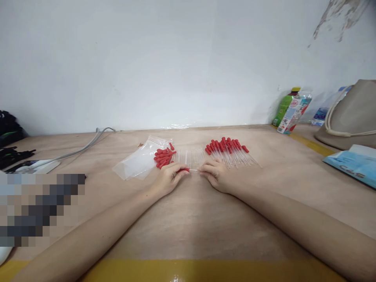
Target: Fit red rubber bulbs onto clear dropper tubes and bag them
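Observation:
My left hand point(170, 177) and my right hand point(214, 173) meet at the middle of the table, both pinched on one clear dropper point(193, 170) with a red bulb at its left end. Just behind my left hand lies a heap of loose red rubber bulbs point(163, 156). Bare clear glass tubes point(189, 157) lie in a row between the hands. Behind my right hand sits a fanned pile of droppers with red bulbs fitted point(229, 150).
A clear plastic bag point(138, 162) lies left of the bulbs. A grey cable point(85, 148) runs at the back left. At the right stand bottles point(290, 109), a beige bag point(352, 113) and a blue packet point(355, 164). The table point(188, 219) has a yellow front edge.

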Demonstrator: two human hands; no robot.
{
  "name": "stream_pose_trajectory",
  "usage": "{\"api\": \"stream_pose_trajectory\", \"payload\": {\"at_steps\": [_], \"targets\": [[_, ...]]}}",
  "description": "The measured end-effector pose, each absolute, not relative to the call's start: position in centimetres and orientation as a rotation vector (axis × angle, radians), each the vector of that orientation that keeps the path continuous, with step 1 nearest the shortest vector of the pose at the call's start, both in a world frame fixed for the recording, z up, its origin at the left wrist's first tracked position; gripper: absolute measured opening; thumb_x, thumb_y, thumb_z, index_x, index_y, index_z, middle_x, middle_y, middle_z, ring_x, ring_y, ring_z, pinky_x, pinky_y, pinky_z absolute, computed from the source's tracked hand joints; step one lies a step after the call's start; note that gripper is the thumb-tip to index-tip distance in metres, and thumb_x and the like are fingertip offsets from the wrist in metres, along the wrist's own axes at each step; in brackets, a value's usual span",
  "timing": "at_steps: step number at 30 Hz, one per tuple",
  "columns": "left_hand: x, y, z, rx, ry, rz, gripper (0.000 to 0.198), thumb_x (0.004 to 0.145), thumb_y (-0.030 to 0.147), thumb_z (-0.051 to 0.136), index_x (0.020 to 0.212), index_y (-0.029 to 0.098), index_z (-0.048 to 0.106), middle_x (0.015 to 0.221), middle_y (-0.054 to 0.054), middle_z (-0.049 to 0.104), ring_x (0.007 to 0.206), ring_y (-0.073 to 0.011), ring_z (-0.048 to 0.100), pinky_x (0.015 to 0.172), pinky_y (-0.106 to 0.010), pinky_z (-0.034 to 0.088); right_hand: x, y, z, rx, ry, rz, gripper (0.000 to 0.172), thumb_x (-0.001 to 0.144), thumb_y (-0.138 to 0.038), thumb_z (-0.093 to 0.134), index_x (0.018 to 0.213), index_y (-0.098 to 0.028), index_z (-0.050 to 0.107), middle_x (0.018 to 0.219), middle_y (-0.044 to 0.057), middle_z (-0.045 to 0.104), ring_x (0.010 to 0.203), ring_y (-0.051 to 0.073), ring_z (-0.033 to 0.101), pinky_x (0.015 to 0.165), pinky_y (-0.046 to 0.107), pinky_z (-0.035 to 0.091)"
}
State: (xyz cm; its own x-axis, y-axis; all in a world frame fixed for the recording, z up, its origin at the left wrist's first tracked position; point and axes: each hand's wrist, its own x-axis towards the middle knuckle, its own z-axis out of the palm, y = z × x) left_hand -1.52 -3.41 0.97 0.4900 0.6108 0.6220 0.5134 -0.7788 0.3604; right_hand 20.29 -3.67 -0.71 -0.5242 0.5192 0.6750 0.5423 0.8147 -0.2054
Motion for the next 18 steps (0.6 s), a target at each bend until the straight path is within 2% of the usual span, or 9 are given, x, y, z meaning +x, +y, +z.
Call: {"api": "stream_pose_trajectory", "payload": {"at_steps": [10,18], "targets": [[-1.2,-3.9,1.5,2.687,0.979,1.031,0.013,0.084,0.024,0.052,0.084,0.016,0.062,0.074,-0.002,0.064,0.068,-0.0121,0.056,0.062,-0.022,0.043,20.5,-4.0,0.6,-0.854,-2.297,-0.244,0.02,0.085,-0.017,0.045,0.087,-0.02,0.064,0.078,0.002,0.062,0.069,0.012,0.051,0.07,0.032,0.024],[-1.1,-4.0,1.4,2.751,0.889,1.015,0.013,0.084,0.023,0.051,0.085,0.014,0.06,0.072,-0.004,0.06,0.067,-0.0127,0.053,0.061,-0.023,0.042,20.1,-4.5,0.5,-0.833,-2.316,-0.181,0.023,0.088,-0.02,0.039,0.084,-0.017,0.061,0.074,0.003,0.062,0.067,0.012,0.05,0.069,0.031,0.024]]}}
